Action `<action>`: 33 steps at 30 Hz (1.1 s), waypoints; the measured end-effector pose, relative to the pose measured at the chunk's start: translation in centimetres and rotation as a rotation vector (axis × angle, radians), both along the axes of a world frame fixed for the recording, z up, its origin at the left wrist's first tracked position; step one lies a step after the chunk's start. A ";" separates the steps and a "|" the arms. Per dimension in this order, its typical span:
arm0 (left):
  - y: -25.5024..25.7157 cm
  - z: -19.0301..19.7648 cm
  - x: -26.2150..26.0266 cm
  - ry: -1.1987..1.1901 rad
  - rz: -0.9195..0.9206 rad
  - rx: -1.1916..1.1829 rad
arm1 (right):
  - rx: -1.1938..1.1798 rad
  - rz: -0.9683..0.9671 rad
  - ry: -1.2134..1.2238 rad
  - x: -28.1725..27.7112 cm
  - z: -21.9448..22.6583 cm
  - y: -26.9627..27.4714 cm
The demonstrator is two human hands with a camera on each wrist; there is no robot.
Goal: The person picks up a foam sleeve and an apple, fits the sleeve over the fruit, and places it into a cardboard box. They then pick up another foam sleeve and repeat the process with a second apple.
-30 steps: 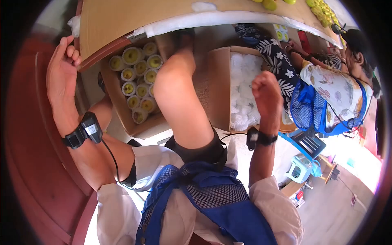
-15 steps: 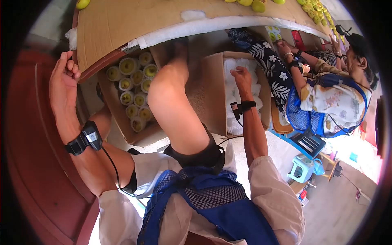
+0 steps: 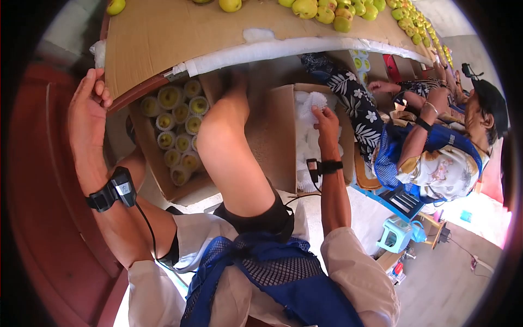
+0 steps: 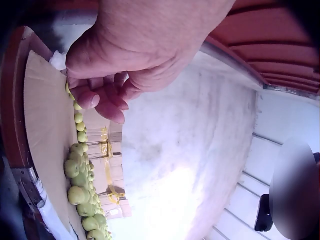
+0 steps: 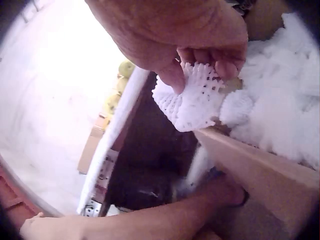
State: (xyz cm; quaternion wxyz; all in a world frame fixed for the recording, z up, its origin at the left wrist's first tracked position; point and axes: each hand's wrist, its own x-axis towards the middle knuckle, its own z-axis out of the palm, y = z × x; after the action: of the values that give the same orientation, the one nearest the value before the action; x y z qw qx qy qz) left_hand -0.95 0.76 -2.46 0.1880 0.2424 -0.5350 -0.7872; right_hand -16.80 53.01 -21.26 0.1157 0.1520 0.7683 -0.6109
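My right hand [image 3: 326,124] pinches a white foam fruit net [image 5: 192,100] between thumb and fingers. The net's open mesh flares out below the fingertips in the right wrist view. Beneath it stands a cardboard box full of more white foam nets [image 3: 304,131]. At the left corner of the cardboard-covered table [image 3: 163,43], my left hand [image 3: 90,111] is raised with loosely bent fingers and nothing in them. In the left wrist view, yellow-green fruits [image 4: 76,195] lie along that table beyond the hand.
Between my legs and the table, a box [image 3: 177,191] holds fruits in foam nets. My bent knee [image 3: 226,128] separates the two boxes. Another person [image 3: 436,158] in a blue vest sits at the right. A light blue stool [image 3: 396,233] stands on the floor behind.
My right hand has moved from beside the box of nets to over it and picked up a foam net. The left hand has stayed by the table corner. More fruits show on the table.
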 end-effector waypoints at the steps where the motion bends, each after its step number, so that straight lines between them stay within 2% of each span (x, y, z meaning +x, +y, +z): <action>1: 0.3 0.2 -0.1 0.004 -0.012 -0.003 | -0.035 0.006 0.017 0.1 1.5 -0.5; 6: 2.9 0.8 -1.3 -0.012 -0.111 -0.027 | -0.176 0.171 0.188 -1.0 11.9 -6.2; 9: 5.0 0.9 -2.2 -0.041 -0.205 -0.199 | -0.337 0.300 0.292 -2.6 16.2 -12.9; 12: 7.8 2.2 -1.5 -0.019 -0.377 -0.321 | -0.356 0.445 0.349 -0.9 18.1 -19.3; 14: 8.2 1.2 -1.7 -0.017 -0.480 -0.336 | -0.399 0.516 0.372 0.3 18.3 -23.2; 17: 9.9 1.4 -1.6 0.051 -0.391 -0.335 | -0.445 0.603 0.376 2.7 17.8 -27.2; 19: 9.4 0.3 -1.8 0.040 -0.332 -0.390 | -0.401 0.663 0.398 3.5 18.1 -28.0; 23: 8.0 -1.2 -1.1 0.050 -0.258 -0.414 | -0.439 0.769 0.162 4.9 19.7 -27.7; 26: 7.3 -1.8 -0.8 -0.009 -0.215 -0.515 | -0.745 0.793 0.001 5.2 19.1 -27.9; 28: 7.2 -2.2 -0.8 -0.048 -0.173 -0.594 | -0.848 0.766 -0.055 6.1 19.9 -28.1; 29: 7.1 -2.2 -0.6 -0.038 -0.169 -0.593 | -0.896 0.752 -0.082 6.5 20.4 -28.3; 31: 7.1 -1.9 -0.4 -0.016 -0.168 -0.592 | -0.990 0.860 -0.091 6.6 20.8 -28.1; 33: 7.0 -2.0 -0.4 0.044 -0.216 -0.458 | -1.047 0.942 -0.103 6.2 20.6 -27.8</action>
State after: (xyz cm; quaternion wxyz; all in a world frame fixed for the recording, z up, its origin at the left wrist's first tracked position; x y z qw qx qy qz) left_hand -1.36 7.78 -4.47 0.1643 0.1177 -0.7181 -0.6660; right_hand -10.61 25.18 -0.66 0.4622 -0.2437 0.3509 -0.7771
